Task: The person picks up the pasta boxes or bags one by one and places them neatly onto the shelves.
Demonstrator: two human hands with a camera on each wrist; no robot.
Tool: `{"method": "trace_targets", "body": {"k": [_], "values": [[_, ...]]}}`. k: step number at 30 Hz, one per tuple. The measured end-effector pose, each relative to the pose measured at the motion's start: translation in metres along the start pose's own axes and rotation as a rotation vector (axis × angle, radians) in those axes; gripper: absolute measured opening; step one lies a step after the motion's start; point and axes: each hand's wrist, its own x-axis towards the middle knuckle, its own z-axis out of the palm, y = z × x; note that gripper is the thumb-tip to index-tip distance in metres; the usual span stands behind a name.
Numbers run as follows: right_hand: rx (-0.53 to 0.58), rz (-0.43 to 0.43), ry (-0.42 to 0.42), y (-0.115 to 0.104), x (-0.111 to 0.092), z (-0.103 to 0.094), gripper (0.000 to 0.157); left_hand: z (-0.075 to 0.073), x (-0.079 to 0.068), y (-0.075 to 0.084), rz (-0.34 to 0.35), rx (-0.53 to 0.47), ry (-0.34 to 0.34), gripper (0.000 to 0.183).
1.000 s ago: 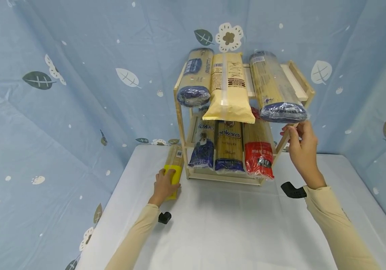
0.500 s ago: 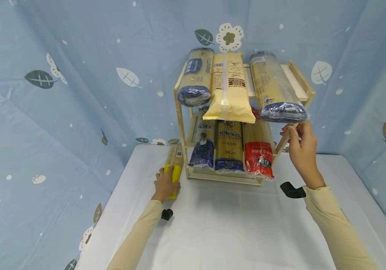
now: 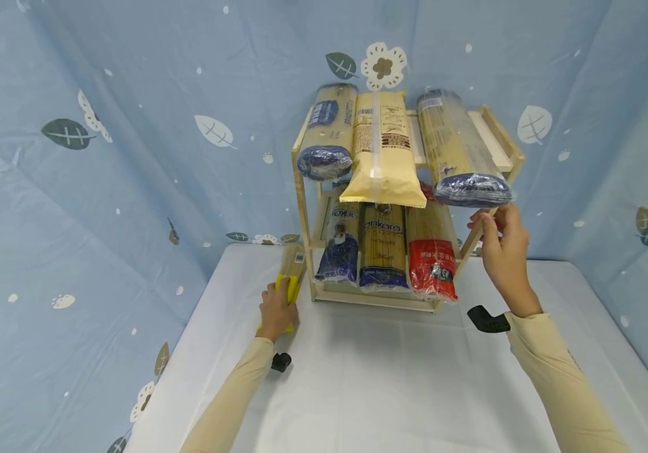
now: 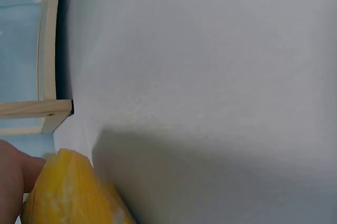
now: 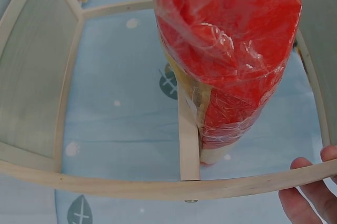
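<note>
On the table left of the wooden rack (image 3: 305, 220), my left hand (image 3: 275, 309) grips a pasta packet (image 3: 294, 257) with a clear far part and a yellow near part. The yellow end (image 4: 71, 192) fills the lower left corner of the left wrist view, a finger (image 4: 31, 171) against its side. My right hand (image 3: 508, 255) holds the rack's right front post, under the top shelf. Its fingers (image 5: 297, 205) curl round the pale wooden bar (image 5: 237, 187) in the right wrist view. The red pasta packet (image 3: 433, 258) lies nearby on the lower shelf.
Three packets lie on the top shelf: a blue-ended spaghetti packet (image 3: 329, 129), a cream packet (image 3: 383, 145) and another blue-ended one (image 3: 460, 145). Two Ankara pasta packets (image 3: 383, 242) (image 3: 340, 242) share the lower shelf with the red one. A patterned blue curtain (image 3: 131, 157) surrounds the white table (image 3: 380, 390).
The yellow packet has turned slightly under my left hand, its near end swinging left and the hand wrapping further over it. My right hand stays on the rack.
</note>
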Motion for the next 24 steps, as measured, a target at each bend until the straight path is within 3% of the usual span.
{"method": "trace_targets", "body": {"k": [11,15,19,24], "values": [[-0.014,0.022,-0.020,-0.002,0.001,-0.001,0.026,-0.015,-0.014,-0.005,-0.014,-0.205,0.042,0.055],[-0.017,0.024,-0.023,-0.002,0.000,-0.002,0.026,-0.022,-0.023,-0.006,-0.032,-0.249,0.066,0.054],[-0.017,0.031,-0.024,-0.001,0.000,-0.001,0.026,-0.034,-0.029,-0.005,-0.077,-0.303,0.044,0.056],[-0.010,0.026,-0.024,-0.001,0.001,0.000,0.026,-0.045,-0.039,-0.005,-0.080,-0.318,0.039,0.058]]}}
